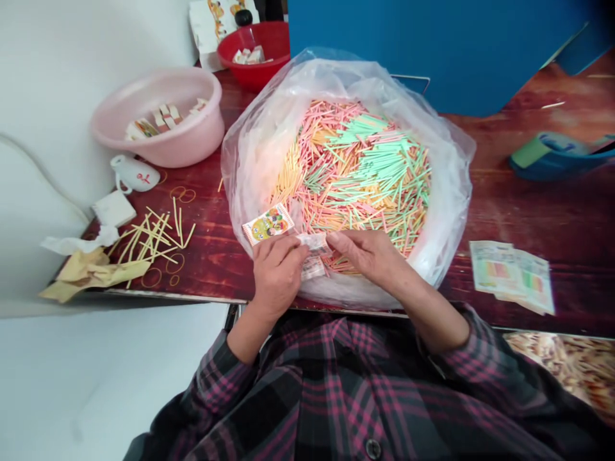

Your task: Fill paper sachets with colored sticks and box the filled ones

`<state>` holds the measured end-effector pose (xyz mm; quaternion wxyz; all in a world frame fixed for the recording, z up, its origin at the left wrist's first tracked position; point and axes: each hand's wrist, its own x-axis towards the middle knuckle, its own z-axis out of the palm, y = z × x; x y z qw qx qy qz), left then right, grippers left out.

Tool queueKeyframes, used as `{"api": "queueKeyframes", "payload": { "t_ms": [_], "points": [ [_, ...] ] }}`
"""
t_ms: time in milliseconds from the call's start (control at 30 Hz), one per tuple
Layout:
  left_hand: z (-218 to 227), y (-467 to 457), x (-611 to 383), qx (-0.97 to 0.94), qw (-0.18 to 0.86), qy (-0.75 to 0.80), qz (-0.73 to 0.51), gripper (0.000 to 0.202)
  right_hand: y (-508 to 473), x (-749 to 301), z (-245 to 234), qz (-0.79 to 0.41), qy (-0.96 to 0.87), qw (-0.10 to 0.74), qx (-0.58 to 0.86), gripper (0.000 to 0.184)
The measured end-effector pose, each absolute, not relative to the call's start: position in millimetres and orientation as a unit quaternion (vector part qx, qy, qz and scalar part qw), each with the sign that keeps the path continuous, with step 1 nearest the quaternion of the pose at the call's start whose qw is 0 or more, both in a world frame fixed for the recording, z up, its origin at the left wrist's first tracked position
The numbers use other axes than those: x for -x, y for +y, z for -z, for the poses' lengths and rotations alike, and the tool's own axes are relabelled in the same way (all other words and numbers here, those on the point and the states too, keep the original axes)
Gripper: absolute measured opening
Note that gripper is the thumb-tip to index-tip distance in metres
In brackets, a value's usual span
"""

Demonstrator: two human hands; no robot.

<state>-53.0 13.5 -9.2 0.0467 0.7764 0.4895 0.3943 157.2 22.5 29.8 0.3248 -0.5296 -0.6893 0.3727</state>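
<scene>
Both hands meet at the near edge of a dark wooden table (211,259), where a person in a plaid shirt (336,390) pinches a small clear packet (312,251) just over the near rim of a large plastic bag (250,153). The bag is heaped with pink, green and yellow sticks (358,166).

The left hand (278,272) is curled nearly closed, thumb and fingers gripping the packet's left end. The right hand (369,256) is also closed down, fingertips clamped on the right end.

The packet looks feather-light, thin and limp, probably slick film that crumples easily, so it is best held by its edges with a fingertip pinch, as here.

A printed packet (268,224) stands just beyond the left fingers; whether it is held or rests on the bag's rim cannot be told.

Toward the far left corner sit a pink basin (192,137) and a red bowl (269,38), each holding small packets. Loose yellow sticks (154,234) lie near the left edge beside crumpled paper (91,272). Flat printed wrappers (512,275) lie near the near edge, right of the bag.
</scene>
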Motion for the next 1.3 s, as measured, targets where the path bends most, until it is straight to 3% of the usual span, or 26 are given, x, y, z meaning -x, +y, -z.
{"api": "queueKeyframes", "payload": {
  "t_ms": [133, 300, 467, 567, 667, 800, 933, 1000, 1067, 1200, 1300],
  "points": [
    [11.0, 15.9, 46.0, -0.779, 0.053, 0.465, -0.418, 0.016, 32.7, -145.0, -24.9, -0.437, -0.671, 0.318, 0.508, 0.057],
    [15.2, 17.8, 53.1, -0.770, 0.062, 0.491, -0.402, 0.021, 30.2, -135.4, -9.9, -0.447, -0.641, 0.348, 0.518, 0.037],
    [5.1, 22.8, 58.2, -0.680, 0.267, 0.521, -0.441, 0.044, 28.4, -135.6, -7.4, -0.473, -0.605, 0.417, 0.486, 0.028],
    [-2.1, 26.4, 58.1, -0.609, 0.385, 0.544, -0.429, 0.025, 28.6, -135.4, -7.7, -0.452, -0.621, 0.412, 0.489, 0.025],
    [-5.3, 28.1, 62.4, -0.608, 0.369, 0.572, -0.409, 0.018, 28.6, -129.4, -9.6, -0.370, -0.686, 0.324, 0.537, 0.021],
    [-3.0, 31.4, 74.5, -0.683, 0.248, 0.581, -0.366, 0.029, 29.1, -112.8, -15.2, -0.241, -0.751, 0.152, 0.596, 0.032],
    [-2.3, 36.1, 82.4, -0.702, 0.172, 0.554, -0.413, 0.025, 31.1, -104.5, -16.6, -0.201, -0.757, 0.095, 0.615, 0.035],
    [-5.7, 36.6, 83.7, -0.670, 0.156, 0.563, -0.459, 0.024, 32.5, -112.2, -16.9, -0.207, -0.745, 0.121, 0.622, 0.036],
    [-11.5, 35.6, 82.5, -0.626, 0.172, 0.582, -0.489, 0.024, 34.1, -128.4, -20.1, -0.230, -0.716, 0.200, 0.628, 0.044],
    [-26.7, 32.7, 67.4, -0.579, 0.312, 0.576, -0.486, 0.020, 37.3, -164.9, -38.1, -0.347, -0.648, 0.416, 0.536, 0.056],
    [-37.5, 31.1, 47.5, -0.607, 0.395, 0.520, -0.452, 0.018, 36.8, -175.4, -51.9, -0.417, -0.630, 0.472, 0.454, 0.059]
  ]
}}
